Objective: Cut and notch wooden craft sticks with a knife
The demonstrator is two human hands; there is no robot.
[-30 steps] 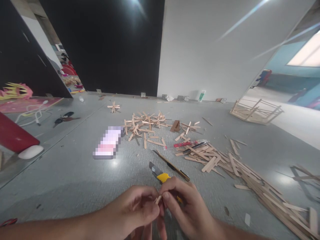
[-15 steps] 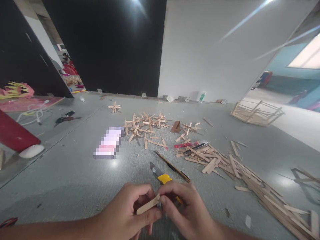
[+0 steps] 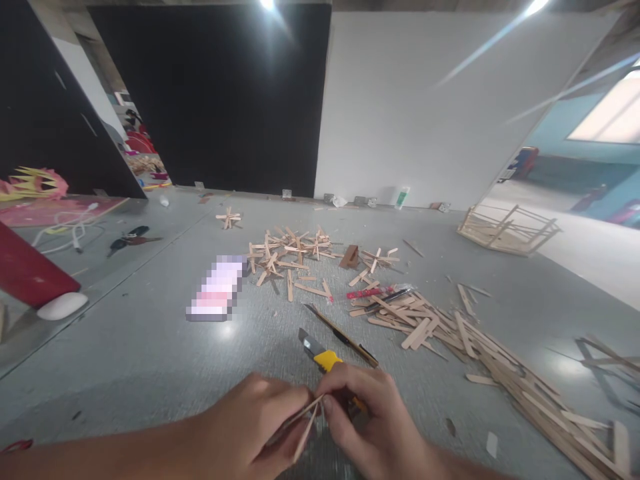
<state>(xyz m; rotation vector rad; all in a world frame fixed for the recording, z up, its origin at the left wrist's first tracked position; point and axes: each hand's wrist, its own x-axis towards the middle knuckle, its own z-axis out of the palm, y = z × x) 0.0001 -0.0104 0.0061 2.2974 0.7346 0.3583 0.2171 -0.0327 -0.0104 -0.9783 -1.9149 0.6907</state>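
My left hand is closed around thin wooden craft sticks, whose ends meet at a narrow angle near my right fingertips. With thumb and forefinger, my right hand pinches that meeting end. Just beyond my hands lies a yellow utility knife with its blade out, its handle partly hidden by my right hand. A slimmer cutter with a dark and gold body rests behind it on the grey table.
Joined craft sticks form a cluster mid-table. Loose sticks spread in a long pile on the right. A phone lies left of centre, near a red cylinder. A stick frame stands far right.
My left hand has turned, so the stick now shows edge-on and a second stick edge is visible. My right hand keeps its pinch in nearly the same place.
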